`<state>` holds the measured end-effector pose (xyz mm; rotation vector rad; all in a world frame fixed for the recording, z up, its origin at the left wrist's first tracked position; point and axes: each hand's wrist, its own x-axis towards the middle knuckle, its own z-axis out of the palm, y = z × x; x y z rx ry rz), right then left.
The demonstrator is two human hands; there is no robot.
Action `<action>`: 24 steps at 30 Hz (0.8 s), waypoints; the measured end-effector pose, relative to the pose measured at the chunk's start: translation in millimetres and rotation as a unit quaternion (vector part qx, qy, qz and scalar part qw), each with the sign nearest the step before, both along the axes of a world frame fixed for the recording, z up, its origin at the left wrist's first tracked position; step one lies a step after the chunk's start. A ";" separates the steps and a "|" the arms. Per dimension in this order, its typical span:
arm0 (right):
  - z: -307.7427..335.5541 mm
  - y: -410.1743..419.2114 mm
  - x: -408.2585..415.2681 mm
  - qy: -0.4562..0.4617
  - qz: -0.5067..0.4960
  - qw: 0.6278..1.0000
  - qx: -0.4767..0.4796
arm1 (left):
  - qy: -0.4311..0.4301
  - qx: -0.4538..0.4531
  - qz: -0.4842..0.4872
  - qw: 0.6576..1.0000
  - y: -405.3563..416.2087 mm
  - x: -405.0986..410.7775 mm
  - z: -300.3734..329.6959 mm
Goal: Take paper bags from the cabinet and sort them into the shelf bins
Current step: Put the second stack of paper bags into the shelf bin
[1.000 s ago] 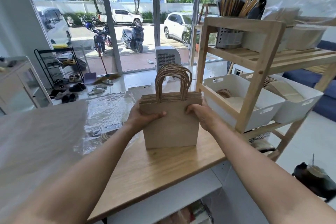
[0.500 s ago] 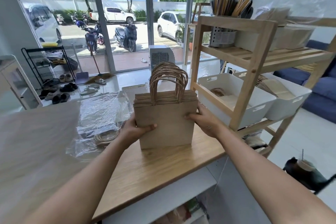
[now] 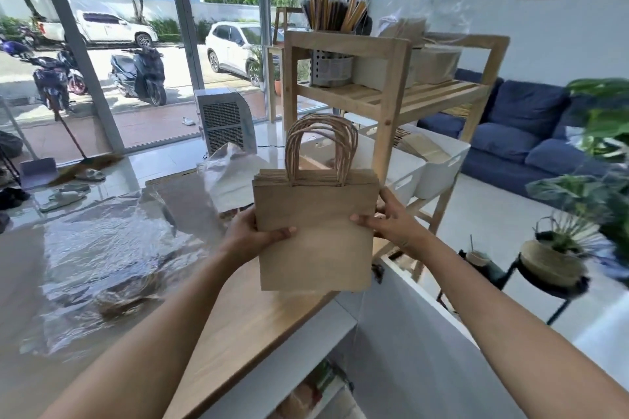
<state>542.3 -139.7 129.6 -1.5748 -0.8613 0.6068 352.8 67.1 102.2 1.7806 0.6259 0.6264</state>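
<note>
A flat stack of brown paper bags (image 3: pixel 316 224) with twisted paper handles is held upright in the air above the wooden cabinet top (image 3: pixel 245 323). My left hand (image 3: pixel 253 235) grips its left edge and my right hand (image 3: pixel 388 219) grips its right edge. Behind the stack stands a wooden shelf (image 3: pixel 388 102). On its lower level sit two white bins: the left bin (image 3: pixel 405 170), partly hidden by the bags, and the right bin (image 3: pixel 442 163) with brown paper bags in it.
Crumpled clear plastic wrap (image 3: pixel 112 248) covers the left of the cabinet top. The shelf's top level holds a metal holder of sticks (image 3: pixel 332 68) and wrapped brown packs (image 3: pixel 432 61). An open cabinet door (image 3: pixel 401 316) lies below right. Potted plants (image 3: pixel 558 255) stand right.
The stack of bags has been lifted off the cabinet top and carried right, toward the shelf. Both hands keep their grip, and the view has turned right.
</note>
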 end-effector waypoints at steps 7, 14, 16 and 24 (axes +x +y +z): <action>-3.9 -108.0 38.5 0.072 -0.107 0.991 -0.025 | 0.051 -0.002 -0.150 0.987 -68.4 85.4 5.6; -12.5 -169.4 100.9 0.097 -0.194 0.975 -0.042 | 0.112 -0.054 -0.201 0.972 -122.2 166.0 12.3; -13.9 -173.9 131.3 0.098 -0.212 0.971 -0.053 | 0.127 -0.087 -0.184 0.971 -132.1 195.4 12.7; -5.5 -151.5 270.0 0.183 -0.182 0.962 -0.086 | 0.163 -0.202 -0.114 0.959 -143.5 308.2 23.3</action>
